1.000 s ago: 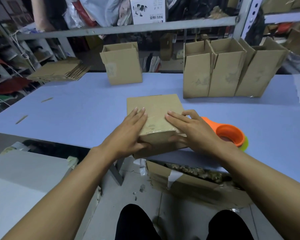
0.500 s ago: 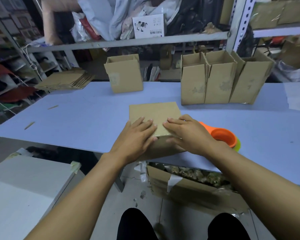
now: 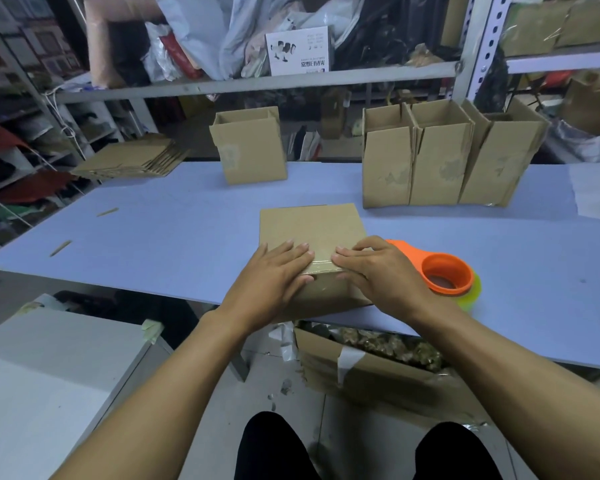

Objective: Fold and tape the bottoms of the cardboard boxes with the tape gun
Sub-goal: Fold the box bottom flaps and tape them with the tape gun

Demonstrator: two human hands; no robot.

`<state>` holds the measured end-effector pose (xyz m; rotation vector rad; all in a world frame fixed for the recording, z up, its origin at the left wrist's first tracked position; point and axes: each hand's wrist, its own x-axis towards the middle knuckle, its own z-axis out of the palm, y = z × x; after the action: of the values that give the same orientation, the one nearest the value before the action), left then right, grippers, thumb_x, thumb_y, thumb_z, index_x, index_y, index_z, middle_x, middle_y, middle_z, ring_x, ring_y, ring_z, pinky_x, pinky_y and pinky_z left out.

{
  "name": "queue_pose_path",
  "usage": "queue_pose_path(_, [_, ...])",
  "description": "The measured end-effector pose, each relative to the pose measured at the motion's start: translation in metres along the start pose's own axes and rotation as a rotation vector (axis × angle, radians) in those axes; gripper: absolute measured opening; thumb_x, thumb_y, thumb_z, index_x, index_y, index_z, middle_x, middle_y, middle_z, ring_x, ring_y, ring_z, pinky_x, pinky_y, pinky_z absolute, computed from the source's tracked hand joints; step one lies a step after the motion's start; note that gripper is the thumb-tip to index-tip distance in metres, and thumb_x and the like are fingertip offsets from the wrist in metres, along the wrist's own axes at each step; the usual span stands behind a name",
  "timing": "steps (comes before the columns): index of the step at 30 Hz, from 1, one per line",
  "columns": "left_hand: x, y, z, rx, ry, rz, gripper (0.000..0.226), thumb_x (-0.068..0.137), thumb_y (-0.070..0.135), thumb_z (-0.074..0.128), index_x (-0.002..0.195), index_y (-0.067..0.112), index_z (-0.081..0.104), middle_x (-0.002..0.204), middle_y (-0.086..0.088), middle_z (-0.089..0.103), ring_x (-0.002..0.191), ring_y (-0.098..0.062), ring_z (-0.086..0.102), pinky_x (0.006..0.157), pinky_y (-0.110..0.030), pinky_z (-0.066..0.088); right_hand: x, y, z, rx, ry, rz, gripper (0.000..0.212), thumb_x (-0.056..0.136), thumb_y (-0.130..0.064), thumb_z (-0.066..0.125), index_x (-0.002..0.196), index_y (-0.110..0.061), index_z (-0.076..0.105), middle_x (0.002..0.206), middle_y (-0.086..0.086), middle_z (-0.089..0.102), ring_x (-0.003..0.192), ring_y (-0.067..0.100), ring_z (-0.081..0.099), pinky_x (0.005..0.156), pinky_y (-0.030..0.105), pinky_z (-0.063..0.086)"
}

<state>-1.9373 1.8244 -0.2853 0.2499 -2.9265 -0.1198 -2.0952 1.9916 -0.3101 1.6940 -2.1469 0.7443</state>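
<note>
Head view: box [image 3: 312, 233] at table [image 3: 153, 230] near edge, tape pressed flat by left hand [image 3: 274, 275] and right hand [image 3: 378, 268]; tape gun [image 3: 444, 271] right of box. Four boxes [image 3: 440, 157] judged done, flat stack [image 3: 132, 161] left.

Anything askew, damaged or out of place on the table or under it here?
The rightmost box in the back row leans left against its neighbour instead of standing square. Under the table, an open carton looks crushed and patched with tape. Cardboard scraps lie at the left.
</note>
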Motion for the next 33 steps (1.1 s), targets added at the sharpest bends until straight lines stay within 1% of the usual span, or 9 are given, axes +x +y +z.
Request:
queue_pose_path(7, [-0.001, 0.002, 0.005, 0.051, 0.078, -0.009, 0.053, 0.100, 0.049, 0.031, 0.140, 0.023, 0.053, 0.149, 0.004, 0.047, 0.140, -0.025, 0.040, 0.109, -0.048, 0.032, 0.000, 0.000, -0.004, 0.006, -0.002, 0.037, 0.035, 0.079, -0.026, 0.077, 0.113, -0.018, 0.075, 0.121, 0.005, 0.070, 0.096, 0.032, 0.066, 0.086, 0.034, 0.053])
queue_pose_path(12, [0.001, -0.002, -0.002, -0.098, 0.271, -0.113, 0.050, 0.098, 0.045, 0.033, 0.134, 0.022, 0.060, 0.141, 0.003, 0.056, 0.132, -0.024, 0.051, 0.104, -0.045, 0.043, 0.002, -0.004, -0.021, 0.105, 0.004, 0.162, 0.084, 0.084, -0.028, 0.078, 0.154, -0.026, 0.032, 0.162, 0.014, 0.022, 0.141, 0.032, 0.032, 0.113, 0.037, 0.027])
queue_pose_path(17, [0.000, -0.005, -0.023, -0.509, 0.556, -0.314, 0.030, 0.100, 0.029, 0.053, 0.127, 0.024, 0.066, 0.130, 0.012, 0.063, 0.122, -0.004, 0.056, 0.102, -0.025, 0.044, 0.014, -0.015, -0.032, 0.308, 0.197, 0.398, 0.061, 0.102, -0.034, 0.049, 0.156, -0.030, 0.020, 0.161, -0.003, 0.026, 0.148, 0.014, 0.020, 0.118, 0.037, 0.024])
queue_pose_path(20, [-0.001, -0.003, -0.035, -0.820, 0.654, -0.419, 0.023, 0.101, 0.026, 0.053, 0.107, 0.029, 0.074, 0.097, 0.027, 0.070, 0.091, 0.009, 0.061, 0.079, -0.012, 0.048, 0.019, -0.015, -0.035, 0.414, 0.241, 0.502, 0.057, 0.105, -0.031, 0.042, 0.157, -0.029, 0.019, 0.160, -0.007, 0.028, 0.146, 0.012, 0.025, 0.115, 0.031, 0.025])
queue_pose_path(22, [-0.001, -0.006, -0.039, -1.023, 0.682, -0.463, 0.029, 0.101, 0.024, 0.052, 0.079, 0.027, 0.070, 0.070, 0.024, 0.059, 0.068, 0.001, 0.050, 0.062, -0.017, 0.043, 0.020, -0.014, -0.034, 0.474, 0.208, 0.583, 0.059, 0.105, -0.030, 0.042, 0.158, -0.028, 0.015, 0.160, -0.005, 0.029, 0.145, 0.015, 0.028, 0.113, 0.030, 0.025])
queue_pose_path(25, [-0.003, -0.008, -0.042, -1.248, 0.672, -0.552, 0.032, 0.102, 0.025, 0.051, 0.076, 0.014, 0.068, 0.079, 0.007, 0.061, 0.074, -0.009, 0.050, 0.067, -0.027, 0.042, 0.024, -0.011, -0.030, 0.584, 0.110, 0.690, 0.074, 0.100, -0.042, 0.051, 0.159, -0.025, 0.009, 0.161, -0.002, 0.028, 0.145, 0.015, 0.029, 0.118, 0.039, 0.027])
queue_pose_path(27, [-0.006, -0.005, -0.045, -1.385, 0.640, -0.602, 0.030, 0.103, 0.024, 0.048, 0.092, 0.015, 0.074, 0.093, 0.002, 0.072, 0.084, -0.010, 0.063, 0.075, -0.026, 0.052, 0.027, -0.011, -0.030, 0.780, 0.099, 0.733, 0.080, 0.093, -0.052, 0.060, 0.157, -0.024, 0.021, 0.154, -0.006, 0.040, 0.139, 0.010, 0.041, 0.115, 0.041, 0.034])
queue_pose_path(30, [-0.010, -0.010, -0.043, -1.440, 0.584, -0.576, 0.031, 0.104, 0.024, 0.044, 0.107, 0.010, 0.072, 0.107, -0.005, 0.074, 0.096, -0.016, 0.068, 0.085, -0.031, 0.055, 0.028, -0.016, -0.033, 1.036, 0.139, 0.661, 0.033, 0.096, -0.032, 0.064, 0.126, -0.019, 0.063, 0.117, -0.005, 0.072, 0.109, 0.012, 0.067, 0.101, 0.047, 0.050])
queue_pose_path(33, [-0.010, -0.021, -0.036, -1.302, 0.624, -0.597, 0.021, 0.100, 0.026, 0.053, 0.102, 0.015, 0.071, 0.097, 0.000, 0.071, 0.087, -0.015, 0.062, 0.077, -0.031, 0.051, 0.027, -0.021, -0.037, 1.040, 0.239, 0.623, 0.016, 0.094, -0.018, 0.066, 0.110, -0.019, 0.070, 0.103, -0.003, 0.076, 0.100, 0.016, 0.070, 0.096, 0.047, 0.054])
